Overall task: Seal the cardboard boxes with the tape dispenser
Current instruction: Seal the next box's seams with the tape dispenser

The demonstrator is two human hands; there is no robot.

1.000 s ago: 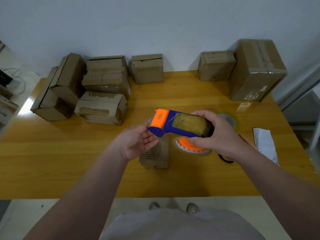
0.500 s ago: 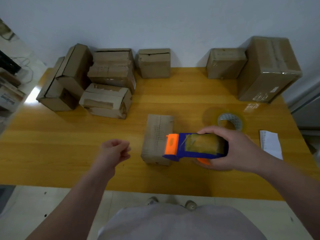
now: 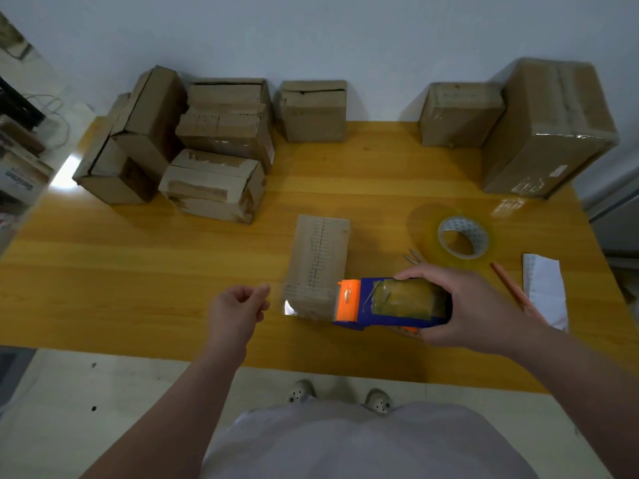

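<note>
Left forearm enters from lower left, angled up and right. Left grip (image 3: 238,307): fingers curled toward palm, thumb against index, nothing visible inside; outline blurred. Right forearm enters from lower right, angled up and left. Right grip (image 3: 473,305): fingers wrap far side of tape dispenser (image 3: 390,302), thumb on near side.

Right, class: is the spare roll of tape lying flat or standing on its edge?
Lying flat: the roll shows its round hole facing up, with the table visible through it.
</note>
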